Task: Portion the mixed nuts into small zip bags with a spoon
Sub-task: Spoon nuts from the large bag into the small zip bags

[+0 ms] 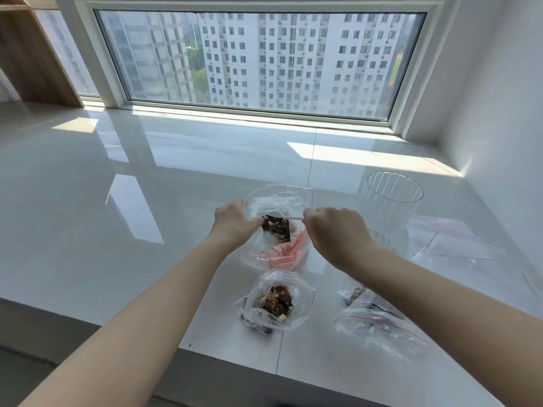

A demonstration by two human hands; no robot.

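Both hands, left hand (233,220) and right hand (333,230), pinch a zip bag (279,201) mouth open over nuts (276,227); next likely needs the spoon (276,214).

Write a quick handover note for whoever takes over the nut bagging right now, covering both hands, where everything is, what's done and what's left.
Left hand grips the left edge of the big clear bag, holding its mouth open.
Right hand holds the white spoon inside that mouth, above the mixed nuts.
Nearer the counter edge: one small zip bag holding nuts, mouth open, and a second filled bag lying to its right.
Empty zip bags lie far right, beside a clear glass jar.
Done: two bags hold nuts. Left: scoop more, fill the empty bags, zip the open one.
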